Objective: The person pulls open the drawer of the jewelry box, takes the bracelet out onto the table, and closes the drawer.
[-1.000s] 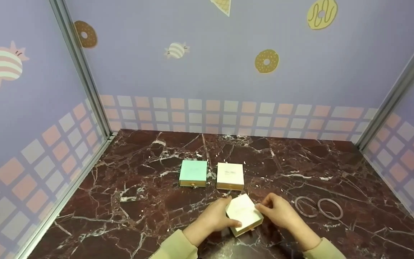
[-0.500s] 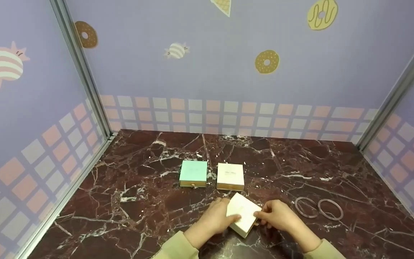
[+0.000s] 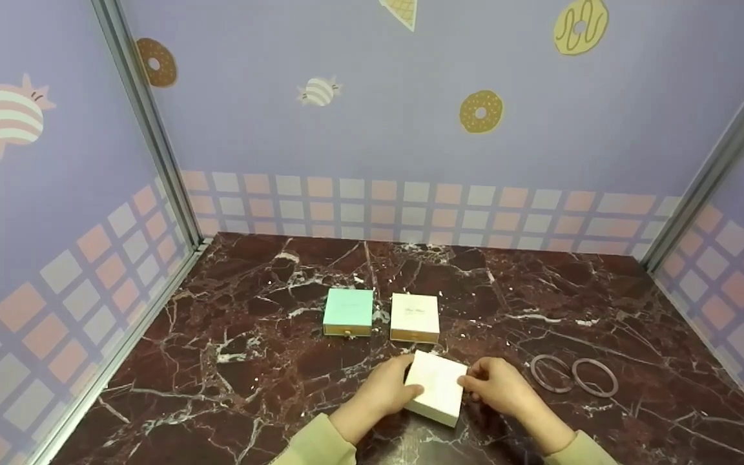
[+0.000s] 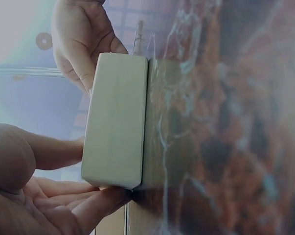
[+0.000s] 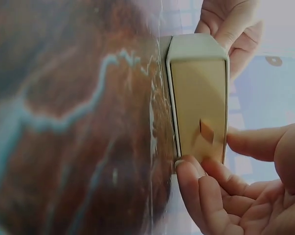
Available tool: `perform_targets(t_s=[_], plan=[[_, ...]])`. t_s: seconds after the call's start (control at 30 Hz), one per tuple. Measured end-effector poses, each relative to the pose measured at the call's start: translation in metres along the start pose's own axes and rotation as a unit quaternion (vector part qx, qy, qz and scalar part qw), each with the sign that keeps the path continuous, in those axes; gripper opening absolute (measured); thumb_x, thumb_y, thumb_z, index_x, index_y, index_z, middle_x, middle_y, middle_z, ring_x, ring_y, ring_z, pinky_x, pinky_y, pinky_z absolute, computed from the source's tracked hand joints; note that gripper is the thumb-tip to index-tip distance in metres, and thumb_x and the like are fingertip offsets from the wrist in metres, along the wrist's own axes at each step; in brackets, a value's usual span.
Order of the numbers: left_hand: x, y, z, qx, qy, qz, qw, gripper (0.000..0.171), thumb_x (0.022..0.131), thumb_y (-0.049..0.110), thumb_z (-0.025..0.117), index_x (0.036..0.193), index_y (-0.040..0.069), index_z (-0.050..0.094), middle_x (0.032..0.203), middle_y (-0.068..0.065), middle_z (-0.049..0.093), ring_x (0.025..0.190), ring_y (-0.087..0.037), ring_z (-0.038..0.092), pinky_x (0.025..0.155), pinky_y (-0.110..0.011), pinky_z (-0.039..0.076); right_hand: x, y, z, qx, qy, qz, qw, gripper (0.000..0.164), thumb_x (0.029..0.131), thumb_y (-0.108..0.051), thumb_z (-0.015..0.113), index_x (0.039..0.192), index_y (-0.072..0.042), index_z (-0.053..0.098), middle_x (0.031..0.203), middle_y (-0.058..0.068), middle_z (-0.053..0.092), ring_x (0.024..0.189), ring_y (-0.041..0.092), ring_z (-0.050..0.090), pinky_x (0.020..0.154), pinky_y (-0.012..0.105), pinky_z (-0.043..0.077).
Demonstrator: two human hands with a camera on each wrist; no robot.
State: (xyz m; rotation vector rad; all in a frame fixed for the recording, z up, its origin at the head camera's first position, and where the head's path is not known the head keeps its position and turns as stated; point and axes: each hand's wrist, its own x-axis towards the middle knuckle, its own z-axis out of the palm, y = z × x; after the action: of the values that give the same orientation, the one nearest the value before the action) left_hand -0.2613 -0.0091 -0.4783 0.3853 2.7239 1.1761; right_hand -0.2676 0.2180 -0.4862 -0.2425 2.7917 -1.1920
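The right-wrist view shows a tan drawer front and tab, hidden in the head view, where the white box sits at lower centre. The left hand grips its left side; the right hand pinches the opposite edge, fingers partly covering the drawer front. Teal box, cream box stand just above; rings lie lower right.

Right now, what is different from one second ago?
The cream square box held by the left hand has turned counterclockwise, seen from above, so its golden drawer front now faces the right hand. The mint-green square box, second cream square box and two pale round rings stayed.
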Motion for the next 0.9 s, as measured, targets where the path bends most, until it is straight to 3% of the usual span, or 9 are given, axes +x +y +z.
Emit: perform_targets(t_s=[0.13, 0.33, 0.9], plan=[[-0.0005, 0.0018, -0.0007, 0.011, -0.008, 0.001, 0.9999, 0.069, 0.092, 0.017, 0.076, 0.147, -0.013, 0.046, 0.147, -0.032, 0.054, 0.136, -0.046, 0.055, 0.116, -0.057, 0.045, 0.001, -0.0005, 0.0003, -0.001, -0.005, -0.02, 1.0, 0.018, 0.088, -0.017, 0.078, 0.09, -0.001, 0.07, 0.073, 0.004, 0.07, 0.063, 0.01, 0.06, 0.055, 0.024, 0.051], [-0.0002, 0.0031, 0.0014, 0.018, -0.004, -0.011, 0.9998, 0.076, 0.092, 0.022, 0.077, 0.148, -0.017, 0.042, 0.146, -0.035, 0.052, 0.136, -0.047, 0.054, 0.117, -0.056, 0.044, 0.0021, -0.0008, 0.0013, -0.009, -0.011, -0.045, 0.999, 0.032, 0.085, -0.017, 0.081, 0.106, 0.005, 0.072, 0.097, 0.011, 0.077, 0.088, 0.018, 0.069, 0.077, 0.036, 0.06], [-0.0006, 0.0021, 0.0033, 0.023, -0.007, -0.01, 0.9997, 0.078, 0.094, 0.023, 0.076, 0.149, -0.017, 0.039, 0.146, -0.036, 0.053, 0.136, -0.047, 0.054, 0.117, -0.056, 0.044, 0.0029, 0.0016, 0.0028, 0.008, -0.016, -0.055, 0.998, 0.038, 0.085, -0.016, 0.082, 0.112, 0.009, 0.071, 0.099, 0.013, 0.076, 0.087, 0.016, 0.068, 0.076, 0.031, 0.059]])
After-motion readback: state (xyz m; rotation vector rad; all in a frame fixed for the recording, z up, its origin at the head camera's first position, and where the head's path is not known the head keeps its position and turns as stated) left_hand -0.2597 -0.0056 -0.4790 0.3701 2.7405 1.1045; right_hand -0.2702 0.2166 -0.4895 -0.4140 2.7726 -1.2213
